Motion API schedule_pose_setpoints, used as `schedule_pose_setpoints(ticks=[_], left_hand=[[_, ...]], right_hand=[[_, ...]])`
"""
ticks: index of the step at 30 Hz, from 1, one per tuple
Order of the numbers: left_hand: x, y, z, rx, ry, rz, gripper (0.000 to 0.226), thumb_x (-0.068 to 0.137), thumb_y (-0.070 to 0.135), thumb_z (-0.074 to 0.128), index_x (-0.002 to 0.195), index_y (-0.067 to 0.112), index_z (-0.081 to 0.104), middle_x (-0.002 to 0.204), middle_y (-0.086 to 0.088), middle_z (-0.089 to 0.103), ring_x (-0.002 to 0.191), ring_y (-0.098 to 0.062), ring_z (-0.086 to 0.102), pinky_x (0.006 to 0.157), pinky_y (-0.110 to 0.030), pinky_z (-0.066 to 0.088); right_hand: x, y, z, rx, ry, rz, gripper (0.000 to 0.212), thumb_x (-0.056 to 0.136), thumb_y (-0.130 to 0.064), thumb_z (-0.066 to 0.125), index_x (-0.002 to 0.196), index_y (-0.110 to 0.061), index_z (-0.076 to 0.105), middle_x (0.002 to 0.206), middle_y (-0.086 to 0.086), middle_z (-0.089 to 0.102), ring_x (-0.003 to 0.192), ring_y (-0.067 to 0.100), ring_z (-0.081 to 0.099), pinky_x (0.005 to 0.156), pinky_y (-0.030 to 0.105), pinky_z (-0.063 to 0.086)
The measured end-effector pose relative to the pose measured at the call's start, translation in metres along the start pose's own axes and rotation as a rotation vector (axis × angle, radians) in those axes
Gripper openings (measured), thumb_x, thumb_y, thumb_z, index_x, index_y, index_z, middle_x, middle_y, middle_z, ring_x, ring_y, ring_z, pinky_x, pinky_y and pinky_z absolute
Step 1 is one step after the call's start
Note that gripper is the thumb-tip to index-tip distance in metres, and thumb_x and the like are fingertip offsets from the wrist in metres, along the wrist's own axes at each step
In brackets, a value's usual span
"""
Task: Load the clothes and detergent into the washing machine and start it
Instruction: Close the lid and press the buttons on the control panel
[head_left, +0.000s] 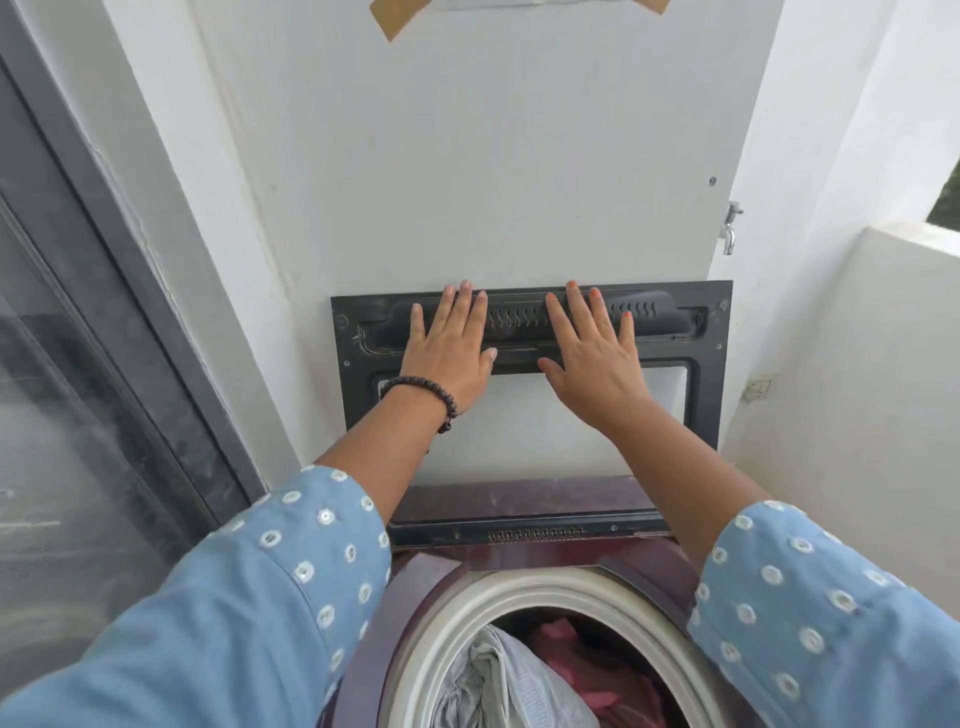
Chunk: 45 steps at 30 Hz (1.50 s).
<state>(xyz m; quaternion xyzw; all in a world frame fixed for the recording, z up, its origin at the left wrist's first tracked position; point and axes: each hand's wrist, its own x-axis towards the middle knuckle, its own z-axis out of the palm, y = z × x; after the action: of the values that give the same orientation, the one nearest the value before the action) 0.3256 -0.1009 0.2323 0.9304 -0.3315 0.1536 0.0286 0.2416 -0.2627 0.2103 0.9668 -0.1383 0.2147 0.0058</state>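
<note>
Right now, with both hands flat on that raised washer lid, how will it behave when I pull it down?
The lid looks like a stiff frame around a clear panel, so it should swing as one piece. Your left hand and right hand only press, so it may drop fast. Clothes sit below the rim, probably clear.
</note>
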Motion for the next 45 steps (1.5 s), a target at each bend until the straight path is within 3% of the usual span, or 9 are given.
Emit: schedule_pose_setpoints(ticks=[10,27,45], left_hand=[[-0.001,0.001,0.007,-0.087,0.08,-0.016,0.065,0.103,0.043,0.032,0.156,0.016,0.006,0.165,-0.002,0.002,0.152,-0.019,-0.001,0.122,-0.054,0.004],[-0.044,0.018,-0.005,-0.062,0.158,-0.036,0.074,0.101,0.046,0.038,0.156,0.016,-0.001,0.165,-0.004,-0.004,0.152,-0.021,-0.006,0.123,-0.05,0.003],[-0.118,0.042,-0.009,-0.021,0.283,-0.066,0.081,0.097,0.046,0.047,0.156,0.013,0.003,0.165,-0.008,0.001,0.152,-0.025,-0.002,0.122,-0.049,0.004]], right_hand=[[0.008,-0.003,-0.011,-0.004,0.042,0.043,0.073,0.098,-0.046,0.046,0.156,-0.02,0.011,0.162,0.003,0.016,0.149,0.025,0.008,0.114,0.067,0.012],[-0.035,-0.01,-0.033,-0.043,0.047,0.031,0.079,0.097,-0.039,0.05,0.156,-0.019,0.002,0.163,0.006,0.008,0.15,0.028,0.004,0.115,0.061,0.017],[-0.111,-0.016,-0.053,-0.046,0.128,-0.004,0.084,0.092,-0.034,0.059,0.156,-0.017,0.008,0.163,0.008,0.016,0.15,0.031,0.013,0.111,0.062,0.023]])
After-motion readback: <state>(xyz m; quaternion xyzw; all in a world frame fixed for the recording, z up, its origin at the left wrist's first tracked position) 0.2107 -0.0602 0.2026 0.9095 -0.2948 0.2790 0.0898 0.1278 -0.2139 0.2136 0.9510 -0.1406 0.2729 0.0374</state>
